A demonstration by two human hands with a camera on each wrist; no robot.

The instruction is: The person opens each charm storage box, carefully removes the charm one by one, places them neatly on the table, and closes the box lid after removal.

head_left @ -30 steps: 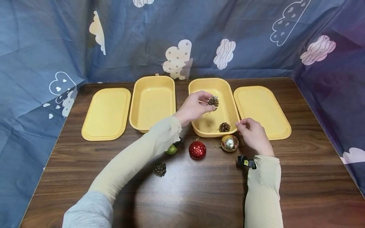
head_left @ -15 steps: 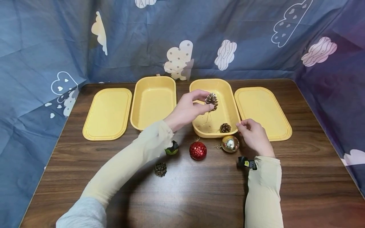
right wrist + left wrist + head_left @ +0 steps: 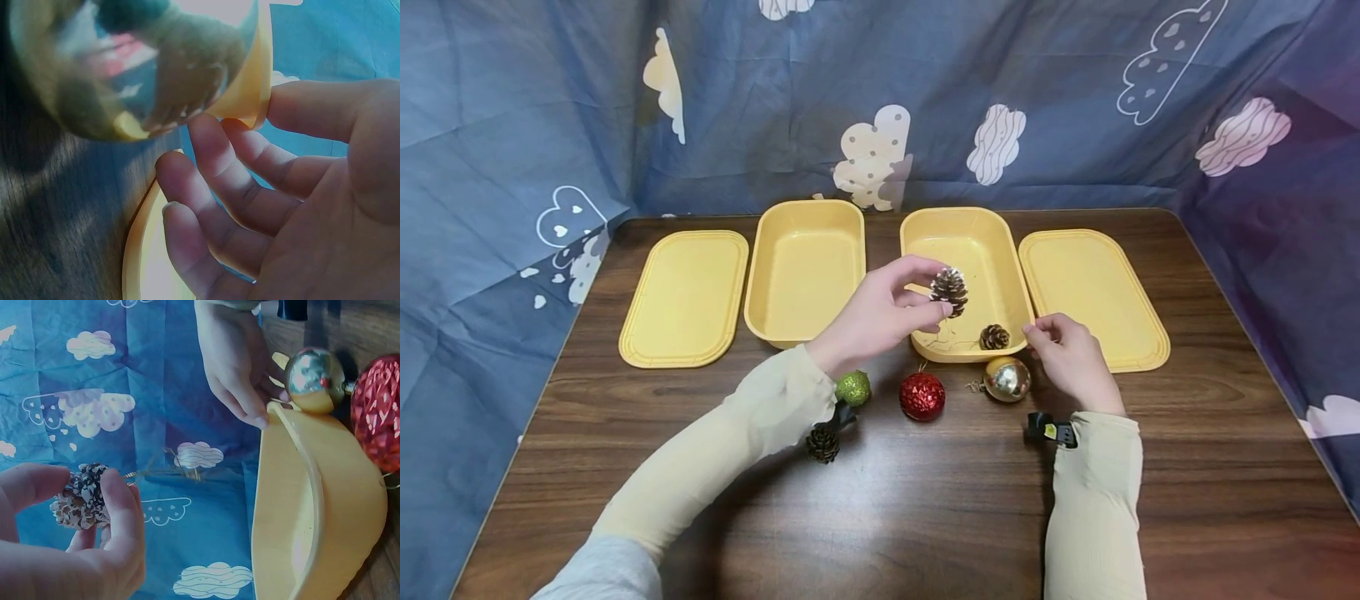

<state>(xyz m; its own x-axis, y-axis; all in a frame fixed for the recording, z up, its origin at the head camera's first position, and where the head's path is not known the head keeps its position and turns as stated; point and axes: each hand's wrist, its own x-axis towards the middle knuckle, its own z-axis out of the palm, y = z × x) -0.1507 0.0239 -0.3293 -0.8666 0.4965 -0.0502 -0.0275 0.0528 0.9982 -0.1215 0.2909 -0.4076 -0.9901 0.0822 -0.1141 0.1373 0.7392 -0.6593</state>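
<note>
My left hand pinches a white-tipped pine cone between thumb and fingers, above the right yellow box. In the left wrist view a thin gold string trails from that cone. A second pine cone lies inside the box at its near right corner. With thumb and fingers my right hand pinches the box's near right rim, as the right wrist view also shows. Close beside that hand, on the table, sits a shiny gold ball ornament.
A red ball ornament, a green glitter ball and a dark pine cone lie on the wooden table. Left stand another yellow box and a flat lid; a second lid lies right.
My left hand, still pinching the pine cone, has drawn back a little toward me and to the left. The right hand has stayed at the box rim.
</note>
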